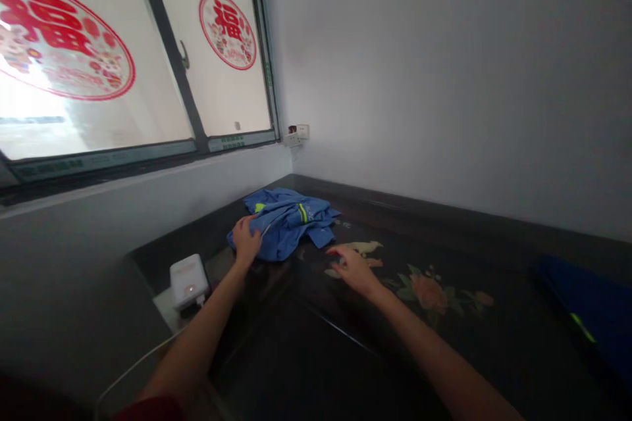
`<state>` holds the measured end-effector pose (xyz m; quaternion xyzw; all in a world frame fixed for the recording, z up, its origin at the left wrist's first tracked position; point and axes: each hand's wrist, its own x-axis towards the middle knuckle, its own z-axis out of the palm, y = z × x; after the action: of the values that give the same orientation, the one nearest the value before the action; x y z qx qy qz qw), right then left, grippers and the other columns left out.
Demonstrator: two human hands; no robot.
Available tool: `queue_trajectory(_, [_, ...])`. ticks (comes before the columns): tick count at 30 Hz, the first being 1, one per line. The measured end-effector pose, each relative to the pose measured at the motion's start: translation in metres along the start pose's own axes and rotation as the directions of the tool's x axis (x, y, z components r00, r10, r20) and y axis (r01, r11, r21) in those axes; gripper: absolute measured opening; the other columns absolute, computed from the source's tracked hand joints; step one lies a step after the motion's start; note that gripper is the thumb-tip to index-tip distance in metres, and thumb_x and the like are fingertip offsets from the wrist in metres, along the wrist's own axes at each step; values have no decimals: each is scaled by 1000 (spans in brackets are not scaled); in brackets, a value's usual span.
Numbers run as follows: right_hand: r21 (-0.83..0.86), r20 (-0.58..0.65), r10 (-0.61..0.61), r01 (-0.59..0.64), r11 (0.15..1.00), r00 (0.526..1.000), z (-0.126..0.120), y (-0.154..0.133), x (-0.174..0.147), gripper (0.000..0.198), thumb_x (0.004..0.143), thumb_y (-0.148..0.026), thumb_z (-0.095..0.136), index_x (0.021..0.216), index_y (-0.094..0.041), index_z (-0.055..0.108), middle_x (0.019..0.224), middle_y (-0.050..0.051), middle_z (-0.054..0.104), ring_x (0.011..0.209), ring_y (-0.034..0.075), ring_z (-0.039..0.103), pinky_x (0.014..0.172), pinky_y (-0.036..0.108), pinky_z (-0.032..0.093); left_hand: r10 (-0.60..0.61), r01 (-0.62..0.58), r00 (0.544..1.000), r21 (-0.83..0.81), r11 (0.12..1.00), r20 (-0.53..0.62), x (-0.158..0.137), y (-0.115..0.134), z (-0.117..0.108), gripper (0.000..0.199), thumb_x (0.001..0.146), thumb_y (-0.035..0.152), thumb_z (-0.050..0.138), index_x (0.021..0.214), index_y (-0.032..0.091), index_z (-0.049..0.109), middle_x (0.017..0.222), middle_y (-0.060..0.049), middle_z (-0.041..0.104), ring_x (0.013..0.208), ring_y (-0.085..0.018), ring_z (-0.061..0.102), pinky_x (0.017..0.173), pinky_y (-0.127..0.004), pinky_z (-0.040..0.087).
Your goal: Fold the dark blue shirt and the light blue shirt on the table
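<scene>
A crumpled blue work jacket (291, 220) with yellow-green reflective strips lies on the far left part of the dark tabletop. My left hand (247, 243) is at its near left edge, fingers and thumb closed on the cloth. To the right of the jacket and apart from it, my right hand (354, 268) hovers over the painted flower pattern. Its fingers are spread and slightly curved, with nothing between them.
A white power bank-like device (189, 279) with a cable sits at the table's left edge. Dark blue folded cloth (587, 309) with a yellow-green strip lies far right. Walls and a window (232, 46) border the dark table (306, 355); sockets (299, 135) are at the corner.
</scene>
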<state>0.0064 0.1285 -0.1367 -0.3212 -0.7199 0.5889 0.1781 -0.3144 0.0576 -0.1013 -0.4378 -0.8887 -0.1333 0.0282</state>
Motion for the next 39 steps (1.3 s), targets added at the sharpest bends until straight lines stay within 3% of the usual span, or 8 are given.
queue_trajectory(4, [-33, 69, -47, 50, 998, 997, 60, -6, 69, 43, 72, -11, 66, 114, -18, 59, 117, 10, 60, 113, 23, 53, 98, 38, 39, -98, 89, 994, 139, 986, 56, -2, -19, 5, 46, 79, 19, 52, 125, 23, 56, 131, -9, 51, 121, -27, 46, 105, -41, 35])
queue_trajectory(10, [-275, 165, 2, 44, 960, 986, 128, -21, 120, 67, 70, -46, 74, 124, -16, 51, 125, 16, 54, 117, 32, 47, 93, 46, 39, -292, 226, 941, 326, 918, 171, -7, -28, 14, 50, 83, 38, 54, 131, 21, 52, 139, -14, 45, 128, -34, 41, 104, -46, 35])
queue_trajectory(13, [-418, 150, 10, 54, 907, 989, 146, -23, 124, 53, 76, -48, 68, 116, -17, 55, 124, 16, 53, 115, 33, 46, 91, 48, 37, -316, 214, 919, 376, 902, 235, -10, -30, 17, 60, 85, 43, 51, 137, 15, 44, 134, -18, 50, 125, -34, 44, 104, -46, 33])
queue_trajectory(16, [-428, 96, 26, 18, 903, 995, 150, -18, 125, 27, 86, -36, 58, 108, -20, 57, 118, 12, 56, 111, 29, 47, 89, 43, 38, -303, 189, 913, 375, 908, 274, -11, -29, 19, 61, 86, 42, 51, 139, 13, 41, 130, -18, 55, 121, -35, 48, 101, -46, 36])
queue_trajectory(21, [-199, 98, 57, -36, 979, 994, 136, -5, 128, 13, 89, -19, 51, 99, -20, 58, 110, 9, 61, 106, 24, 52, 86, 34, 38, -247, 141, 897, 294, 945, 365, -10, -26, 24, 52, 90, 35, 47, 137, 13, 41, 125, -17, 59, 117, -31, 54, 97, -42, 40])
queue_trajectory(30, [-66, 88, 106, -100, 993, 990, 78, 5, 89, 9, 91, -22, 45, 90, -22, 54, 89, 2, 64, 87, 19, 60, 74, 26, 41, -17, -11, 831, 47, 999, 556, -20, -12, 28, 35, 95, 32, 38, 126, 19, 47, 116, -12, 66, 110, -24, 61, 92, -34, 44])
queue_trajectory(35, [-18, 97, 96, -94, 995, 991, 24, 3, 44, 7, 86, -19, 49, 85, -20, 56, 86, 3, 63, 84, 19, 59, 76, 29, 41, 196, -121, 743, -159, 980, 640, -41, 14, 20, 37, 94, 36, 39, 124, 18, 51, 117, -10, 66, 109, -23, 62, 94, -31, 45])
queue_trajectory(39, [41, 112, 83, -88, 995, 990, -32, -4, -2, 8, 85, -20, 49, 83, -19, 57, 85, 3, 62, 84, 20, 58, 78, 31, 42, 423, -178, 606, -404, 898, 674, -63, 45, 5, 45, 91, 44, 43, 127, 18, 52, 125, -9, 62, 115, -25, 58, 100, -32, 42])
